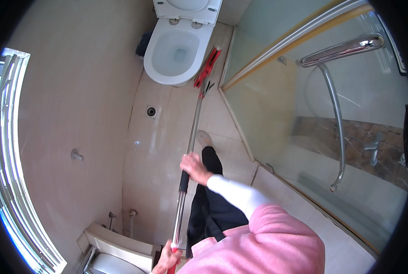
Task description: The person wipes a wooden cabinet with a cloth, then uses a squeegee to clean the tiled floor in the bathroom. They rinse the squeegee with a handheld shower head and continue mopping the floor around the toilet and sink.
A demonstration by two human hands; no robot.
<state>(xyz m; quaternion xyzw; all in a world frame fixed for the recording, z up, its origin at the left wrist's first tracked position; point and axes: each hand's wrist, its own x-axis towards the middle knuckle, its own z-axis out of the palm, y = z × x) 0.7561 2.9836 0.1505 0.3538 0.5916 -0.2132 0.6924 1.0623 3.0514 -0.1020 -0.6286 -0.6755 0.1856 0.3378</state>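
A long-handled mop [197, 120] slants across the floor, its steel pole running from the bottom of the view up to a red head [208, 67]. That head rests on the tiles just right of the toilet bowl [175, 49]. My right hand [195, 167] grips the pole at its black sleeve, slightly blurred. Lower down, at the red end of the pole, my left hand [168, 257] is closed around it. One shoe [204, 138] stands on the floor to the right of the pole.
A glass shower enclosure [258, 113] with a chrome handle [339, 130] borders the right side. A floor drain [151, 111] lies left of the pole. At lower left is a washbasin [115, 263]; a bright slatted window [9, 154] is in the left wall.
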